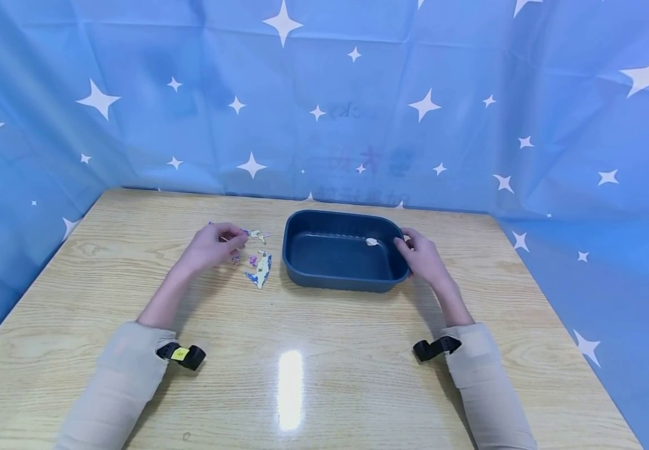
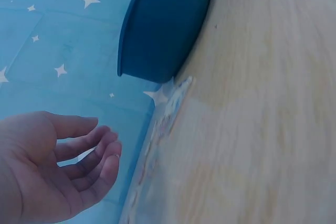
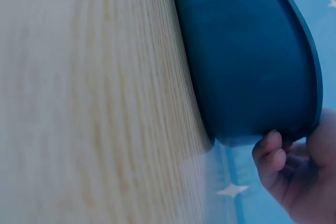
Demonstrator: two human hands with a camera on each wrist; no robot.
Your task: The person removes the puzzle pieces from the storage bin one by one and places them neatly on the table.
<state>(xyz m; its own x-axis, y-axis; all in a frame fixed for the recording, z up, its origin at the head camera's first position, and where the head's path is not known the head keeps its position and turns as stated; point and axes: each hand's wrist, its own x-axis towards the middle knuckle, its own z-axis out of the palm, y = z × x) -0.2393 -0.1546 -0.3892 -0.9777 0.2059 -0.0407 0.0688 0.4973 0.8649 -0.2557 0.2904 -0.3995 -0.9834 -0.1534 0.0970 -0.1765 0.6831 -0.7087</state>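
Observation:
A dark blue rectangular plastic bin stands on the table, with a small whitish piece lying inside. My right hand grips its right end, the thumb over the rim and the fingers curled against the outer wall. Left of the bin, my left hand hovers above flat, irregular pieces, its fingers loosely curved with nothing held between them. Nearest the bin are a cream-and-blue piece and another cream one. A small pink piece lies between these two. The left hand partly hides the pieces beneath it.
The pale wood table carries the bin and the pieces. Behind it and along both sides hangs a blue cloth with white stars. Black straps circle both wrists, the left strap bearing a yellow label.

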